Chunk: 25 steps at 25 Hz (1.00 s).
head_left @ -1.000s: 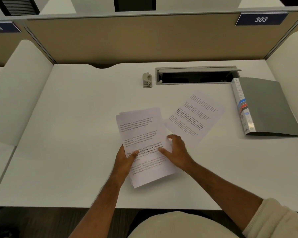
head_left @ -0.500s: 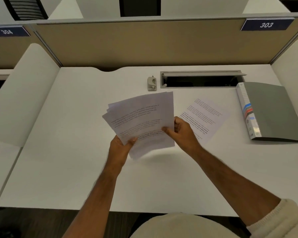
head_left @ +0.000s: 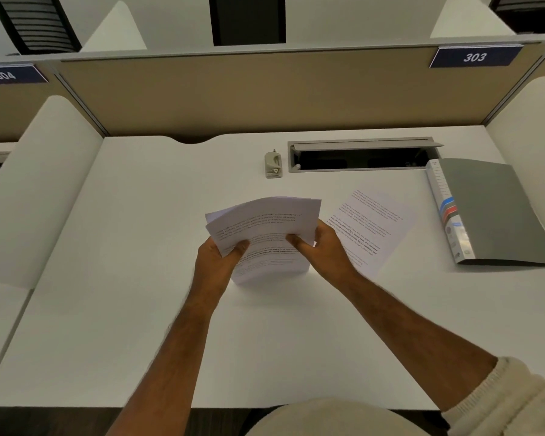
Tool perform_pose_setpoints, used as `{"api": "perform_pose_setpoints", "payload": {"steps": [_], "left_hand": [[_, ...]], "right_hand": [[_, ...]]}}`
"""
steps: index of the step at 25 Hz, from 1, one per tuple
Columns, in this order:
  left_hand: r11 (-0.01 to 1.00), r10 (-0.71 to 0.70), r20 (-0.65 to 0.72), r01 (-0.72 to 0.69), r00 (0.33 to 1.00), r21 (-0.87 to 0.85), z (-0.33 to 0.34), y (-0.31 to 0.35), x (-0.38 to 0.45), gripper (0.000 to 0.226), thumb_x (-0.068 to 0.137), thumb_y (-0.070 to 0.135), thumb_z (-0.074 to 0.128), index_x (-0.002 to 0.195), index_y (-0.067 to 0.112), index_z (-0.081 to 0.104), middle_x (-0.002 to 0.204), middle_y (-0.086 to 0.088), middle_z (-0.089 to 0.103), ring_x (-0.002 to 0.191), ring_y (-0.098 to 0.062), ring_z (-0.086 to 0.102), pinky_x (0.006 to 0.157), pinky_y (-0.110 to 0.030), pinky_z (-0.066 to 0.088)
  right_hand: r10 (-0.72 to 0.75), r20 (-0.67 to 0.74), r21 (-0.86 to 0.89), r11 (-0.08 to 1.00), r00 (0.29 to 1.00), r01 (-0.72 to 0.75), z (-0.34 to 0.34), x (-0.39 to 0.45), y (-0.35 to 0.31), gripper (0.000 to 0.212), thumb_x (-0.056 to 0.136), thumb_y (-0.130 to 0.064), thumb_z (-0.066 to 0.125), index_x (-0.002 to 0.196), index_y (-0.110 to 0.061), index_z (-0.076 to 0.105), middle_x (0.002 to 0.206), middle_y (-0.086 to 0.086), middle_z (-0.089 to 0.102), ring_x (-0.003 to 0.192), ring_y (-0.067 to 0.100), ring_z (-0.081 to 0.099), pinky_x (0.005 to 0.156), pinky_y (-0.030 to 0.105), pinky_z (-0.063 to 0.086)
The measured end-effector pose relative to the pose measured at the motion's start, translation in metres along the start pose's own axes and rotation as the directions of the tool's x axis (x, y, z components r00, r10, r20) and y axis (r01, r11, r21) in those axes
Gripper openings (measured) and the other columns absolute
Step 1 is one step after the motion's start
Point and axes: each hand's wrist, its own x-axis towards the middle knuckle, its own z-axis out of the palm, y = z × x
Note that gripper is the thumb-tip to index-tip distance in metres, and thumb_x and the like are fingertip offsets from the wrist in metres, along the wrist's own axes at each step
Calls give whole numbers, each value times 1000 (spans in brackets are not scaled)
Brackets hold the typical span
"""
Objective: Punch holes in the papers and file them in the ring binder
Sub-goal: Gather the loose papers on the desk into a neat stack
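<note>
A small stack of printed papers point(head_left: 265, 225) stands on its lower edge on the white desk point(head_left: 139, 278), its top bowed forward. My left hand point(head_left: 216, 259) grips its left side and my right hand point(head_left: 323, 250) grips its right side. One loose printed sheet point(head_left: 370, 225) lies flat just right of my right hand. A grey ring binder point(head_left: 491, 212) lies shut at the desk's right edge, spine toward the middle. A small beige hole punch point(head_left: 273, 165) sits at the back, beyond the stack.
An open cable tray slot point(head_left: 359, 158) is set into the desk at the back, right of the punch. Beige divider panels point(head_left: 265, 96) wall the back. White side screens point(head_left: 29, 190) flank the desk on the left and right.
The stack was lying flat on the desk; both hands lifted it, turned it upright and squared it, and its lower edge now rests on the desk. The camera view shifted slightly downward.
</note>
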Motion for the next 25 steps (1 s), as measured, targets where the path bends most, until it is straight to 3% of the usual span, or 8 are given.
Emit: {"api": "perform_pose_setpoints", "payload": {"steps": [4, 7, 11, 14, 19, 25], "left_hand": [[1000, -3, 4, 3, 1000, -31, -1, -4, 2, 34, 90, 25, 78, 112, 49, 66, 103, 18, 76, 98, -7, 72, 81, -26, 62], [998, -42, 45, 44, 998, -45, -1, -17, 1, 38, 90, 23, 79, 119, 44, 66, 108, 14, 75, 104, -11, 71, 84, -27, 61], [993, -121, 67, 122, 990, -4, 3, -34, 1, 35, 90, 20, 79, 113, 43, 68, 105, 13, 74, 103, -15, 70, 86, -31, 62], [987, -156, 65, 153, 986, 42, 7, -46, 3, 32, 92, 17, 77, 111, 41, 67, 107, 9, 74, 103, -16, 70, 90, -36, 61], [982, -186, 69, 185, 980, 26, 11, -56, 4, 31, 93, 17, 75, 121, 27, 67, 113, 8, 76, 104, -13, 73, 82, -25, 61], [965, -253, 116, 260, 960, -45, 19, -71, -6, 37, 93, 22, 75, 129, 24, 63, 121, 6, 74, 106, -16, 74, 87, -37, 63]], "right_hand": [[-8, 1, -11, 1000, 1000, 8, -1, 2, 7, 44, 90, -28, 73, 129, -32, 53, 110, -22, 65, 99, 0, 65, 77, 13, 56], [7, 33, -36, 999, 999, -6, -1, 2, 23, 52, 91, -26, 73, 135, -27, 46, 120, -11, 64, 112, 8, 63, 90, 30, 59], [14, 70, -134, 991, 997, -4, 3, 6, 41, 55, 92, -29, 69, 140, -23, 43, 125, -3, 63, 118, 14, 61, 98, 37, 56], [7, 66, -133, 991, 998, 2, 2, 9, 46, 51, 93, -28, 69, 138, -22, 45, 124, -3, 63, 116, 12, 61, 94, 32, 57], [55, 58, -149, 988, 997, -46, -5, 13, 50, 40, 92, -24, 71, 124, -18, 49, 112, -13, 60, 102, 6, 63, 75, 16, 57], [143, 40, -69, 988, 989, -140, -26, 6, 73, 29, 95, -28, 67, 122, -24, 56, 120, -11, 65, 108, 8, 65, 87, 31, 60]]}}
